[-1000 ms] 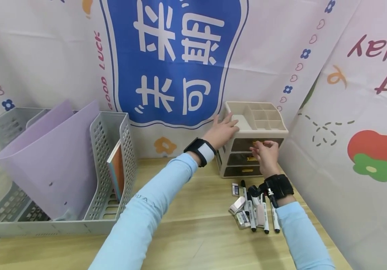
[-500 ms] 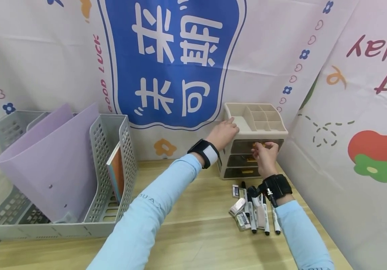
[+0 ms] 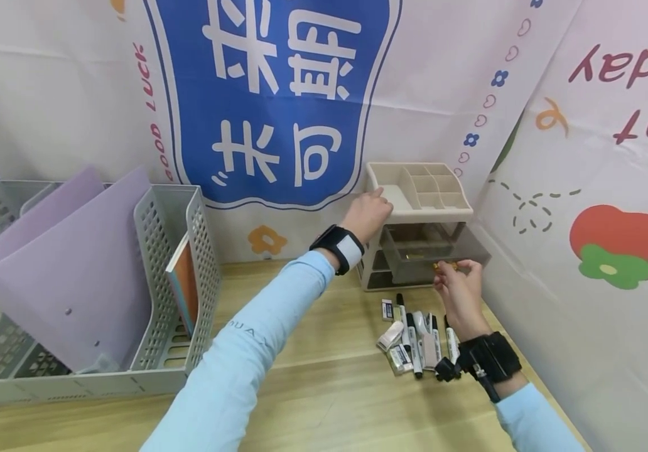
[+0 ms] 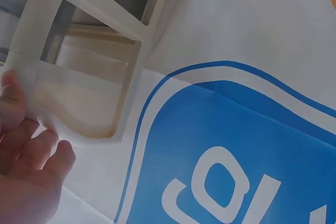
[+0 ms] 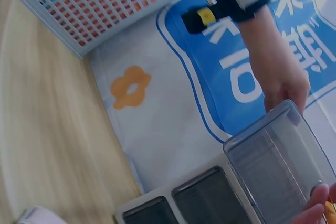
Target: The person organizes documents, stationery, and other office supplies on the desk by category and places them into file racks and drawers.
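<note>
A cream desk organizer (image 3: 428, 218) with smoky clear drawers stands against the back cloth. My left hand (image 3: 366, 218) grips its upper left edge; in the left wrist view the fingers (image 4: 59, 161) curl around the rim. The top drawer (image 3: 411, 269) is pulled out, and only part of its inside shows. By its small gold handle (image 3: 444, 266), my right hand (image 3: 462, 295) pinches the drawer front. Several black-capped markers (image 3: 436, 339) lie on the table in front, beside boxed erasers (image 3: 400, 359) and a white rounded item (image 3: 390, 336).
A grey file rack (image 3: 196, 213) at the left holds a lilac folder (image 3: 75, 276) and a thin orange-covered book (image 3: 184, 285). Printed cloth hangs behind and along the right side. The wooden table (image 3: 301, 376) runs between rack and organizer.
The top drawer has slid out toward me, its handle pinched by my right hand, which has come back and slightly right. My left hand stays on the organizer's edge. The head view has shifted slightly.
</note>
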Demonstrator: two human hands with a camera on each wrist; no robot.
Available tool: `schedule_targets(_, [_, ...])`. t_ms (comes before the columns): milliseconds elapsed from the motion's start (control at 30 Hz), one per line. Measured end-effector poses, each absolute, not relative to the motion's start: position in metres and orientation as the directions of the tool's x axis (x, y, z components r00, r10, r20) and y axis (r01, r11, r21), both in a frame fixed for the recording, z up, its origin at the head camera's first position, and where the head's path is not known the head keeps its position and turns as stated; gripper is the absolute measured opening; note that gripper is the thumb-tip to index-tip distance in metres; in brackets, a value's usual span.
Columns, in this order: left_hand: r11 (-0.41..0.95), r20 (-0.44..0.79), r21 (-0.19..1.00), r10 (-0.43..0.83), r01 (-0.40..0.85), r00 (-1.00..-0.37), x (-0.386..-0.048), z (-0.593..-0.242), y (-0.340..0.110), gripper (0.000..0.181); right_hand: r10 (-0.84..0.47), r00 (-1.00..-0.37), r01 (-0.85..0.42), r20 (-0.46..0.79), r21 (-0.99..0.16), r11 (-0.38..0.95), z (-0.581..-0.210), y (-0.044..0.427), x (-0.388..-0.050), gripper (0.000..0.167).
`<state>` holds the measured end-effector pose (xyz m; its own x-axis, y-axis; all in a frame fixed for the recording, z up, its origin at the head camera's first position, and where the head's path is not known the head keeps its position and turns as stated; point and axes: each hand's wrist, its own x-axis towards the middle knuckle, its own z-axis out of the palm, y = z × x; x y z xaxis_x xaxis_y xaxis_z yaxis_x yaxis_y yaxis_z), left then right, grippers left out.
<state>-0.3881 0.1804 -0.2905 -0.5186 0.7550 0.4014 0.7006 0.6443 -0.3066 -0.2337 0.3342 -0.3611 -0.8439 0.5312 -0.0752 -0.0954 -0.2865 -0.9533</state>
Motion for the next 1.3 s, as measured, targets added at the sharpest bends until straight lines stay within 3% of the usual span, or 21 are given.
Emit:
schedule_targets(233, [0.635,0.396,-0.288,0.76,0.717,-0.515,-0.39,-0.29,0.181,0.024,0.514,-0.854,-0.088,-0.077,-0.953,-0.289,-0.367,0.336,-0.215,0.034])
schedule_targets(467, [0.632,0.355,-0.234,0.763,0.739,-0.54,-0.39,-0.295,0.18,0.025,0.426,-0.904,-0.054,-0.034,-0.98,-0.192,-0.373,0.344,-0.204,0.037])
schedule_targets(567, [0.642,0.337,-0.152,0.749,0.752,-0.571,-0.39,-0.297,0.176,0.031,0.406,-0.913,-0.041,-0.027,-0.987,-0.157,-0.375,0.349,-0.197,0.04])
schedule_targets(700, [0.647,0.327,0.055,0.708,0.761,-0.626,-0.379,-0.303,0.166,0.051,0.412,-0.91,0.017,-0.051,-0.996,-0.086,-0.381,0.361,-0.188,0.045])
schedule_targets(867, [0.516,0.368,0.489,0.609,0.703,-0.703,-0.344,-0.325,0.154,0.059,0.37,-0.924,0.191,-0.097,-0.955,0.226,-0.405,0.393,-0.186,0.05])
schedule_targets(1000, [0.318,0.398,0.737,0.509,0.596,-0.763,-0.307,-0.36,0.147,0.053,0.275,-0.951,0.284,-0.142,-0.751,0.596,-0.437,0.413,-0.186,0.048])
schedule_targets(1133, [0.196,0.414,0.797,0.51,0.571,-0.754,-0.28,-0.389,0.146,0.04,0.223,-0.96,0.278,-0.167,-0.573,0.771,-0.461,0.42,-0.187,0.043])
schedule_targets(1300, [0.211,0.473,0.735,0.52,0.644,-0.711,-0.272,-0.398,0.15,0.024,0.2,-0.974,0.227,-0.108,-0.531,0.816,-0.471,0.423,-0.193,0.042])
